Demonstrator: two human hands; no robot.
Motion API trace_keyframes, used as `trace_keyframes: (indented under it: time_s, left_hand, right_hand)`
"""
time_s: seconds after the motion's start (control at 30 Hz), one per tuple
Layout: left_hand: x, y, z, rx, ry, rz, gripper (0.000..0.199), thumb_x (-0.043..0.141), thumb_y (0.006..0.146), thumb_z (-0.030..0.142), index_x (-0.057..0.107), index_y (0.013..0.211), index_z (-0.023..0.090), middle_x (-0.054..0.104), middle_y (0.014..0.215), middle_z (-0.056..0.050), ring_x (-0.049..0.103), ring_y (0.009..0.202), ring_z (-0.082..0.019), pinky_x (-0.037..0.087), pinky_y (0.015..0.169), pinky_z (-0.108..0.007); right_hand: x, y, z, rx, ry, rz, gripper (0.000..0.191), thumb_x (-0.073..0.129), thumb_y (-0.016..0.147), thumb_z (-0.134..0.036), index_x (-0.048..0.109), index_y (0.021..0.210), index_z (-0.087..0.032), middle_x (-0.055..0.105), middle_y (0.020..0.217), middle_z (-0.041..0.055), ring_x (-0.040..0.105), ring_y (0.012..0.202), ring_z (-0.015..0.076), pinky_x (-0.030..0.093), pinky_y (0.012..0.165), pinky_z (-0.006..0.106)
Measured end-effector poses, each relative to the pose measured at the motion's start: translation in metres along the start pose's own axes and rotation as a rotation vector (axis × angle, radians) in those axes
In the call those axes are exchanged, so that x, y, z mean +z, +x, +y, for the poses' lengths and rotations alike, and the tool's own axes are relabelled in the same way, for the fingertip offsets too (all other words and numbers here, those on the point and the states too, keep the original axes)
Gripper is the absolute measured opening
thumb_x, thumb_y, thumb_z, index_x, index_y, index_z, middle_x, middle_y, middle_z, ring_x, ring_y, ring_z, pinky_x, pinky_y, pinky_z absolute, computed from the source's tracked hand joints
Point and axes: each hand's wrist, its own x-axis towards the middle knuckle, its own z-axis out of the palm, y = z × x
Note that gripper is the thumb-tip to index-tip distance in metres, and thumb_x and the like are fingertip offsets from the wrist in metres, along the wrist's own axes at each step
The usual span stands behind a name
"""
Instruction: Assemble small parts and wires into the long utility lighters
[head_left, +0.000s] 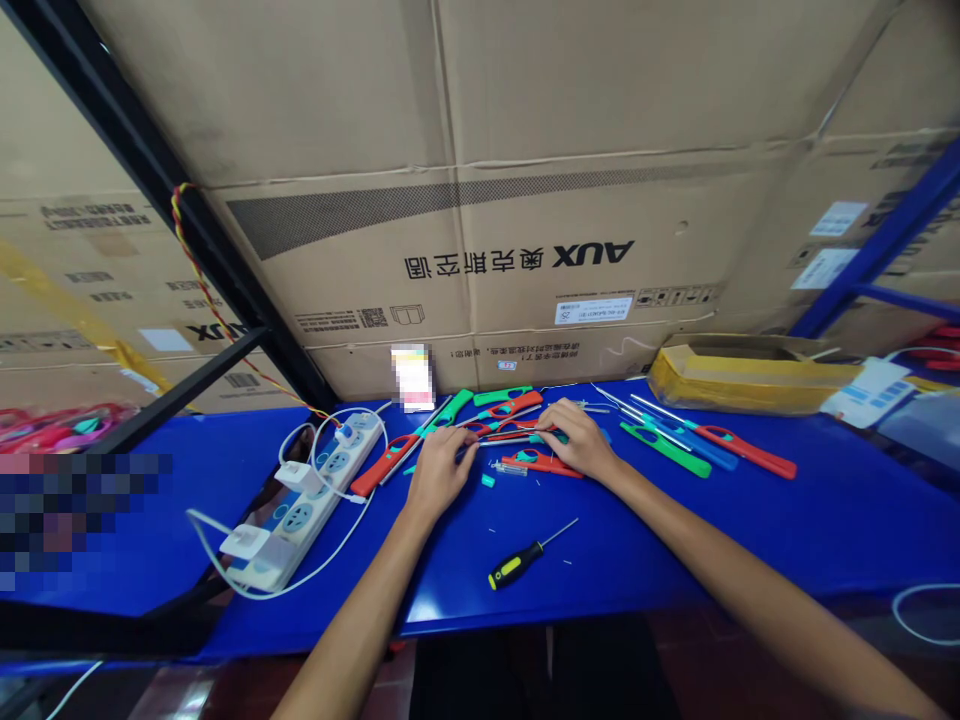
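Long stick lighters with red, green and blue handles and thin metal tubes lie in a loose pile on the blue table [465,590]. My left hand [441,468] is closed, thumb and fingers at the left end of a slim stick lighter [510,439]. At its other end my right hand [579,438] pinches it, fingers curled. Just in front lies a red lighter [551,464] beside a small clear lighter part [510,468] and a teal cap [488,481]. Nearer me rests a black and yellow screwdriver [517,565].
A white power strip [319,500] with chargers and looping cables is on the left. Several more lighters, one a red lighter [750,455], lie to the right, before a yellow-taped box [724,380]. A lit phone [413,378] leans on the large carton [495,210].
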Motion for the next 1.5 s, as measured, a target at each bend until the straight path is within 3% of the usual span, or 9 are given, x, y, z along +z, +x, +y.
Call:
trace_keyframes:
  time_s: [0.43, 1.03, 1.5]
  left_hand:
    - [0.0001, -0.001, 0.0058, 0.008, -0.025, -0.01, 0.009, 0.061, 0.105, 0.021, 0.07, 0.105, 0.022, 0.076, 0.099, -0.006, 0.07, 0.094, -0.025, 0.055, 0.087, -0.04]
    - [-0.0037, 0.0003, 0.0043, -0.004, 0.036, 0.115, 0.017, 0.056, 0.109, 0.023, 0.073, 0.108, 0.022, 0.074, 0.101, -0.008, 0.067, 0.095, -0.026, 0.053, 0.086, -0.042]
    - [-0.001, -0.0001, 0.0025, -0.036, 0.052, 0.106, 0.017, 0.056, 0.106, 0.022, 0.072, 0.102, 0.021, 0.074, 0.099, -0.009, 0.067, 0.095, -0.027, 0.053, 0.088, -0.046]
  right_hand:
    - [-0.0013, 0.0007, -0.0003, -0.001, -0.082, 0.007, 0.017, 0.065, 0.099, -0.009, 0.063, 0.091, -0.023, 0.071, 0.087, 0.0053, 0.06, 0.083, 0.0241, 0.05, 0.077, 0.041]
    - [-0.0005, 0.0007, -0.0009, -0.007, -0.064, 0.003, 0.016, 0.064, 0.099, -0.009, 0.067, 0.093, -0.024, 0.071, 0.087, 0.0054, 0.06, 0.082, 0.0245, 0.051, 0.077, 0.041]
    - [-0.0013, 0.0016, -0.0018, -0.007, -0.069, 0.011, 0.016, 0.065, 0.099, -0.009, 0.067, 0.093, -0.024, 0.071, 0.088, 0.0055, 0.061, 0.082, 0.0246, 0.05, 0.077, 0.041]
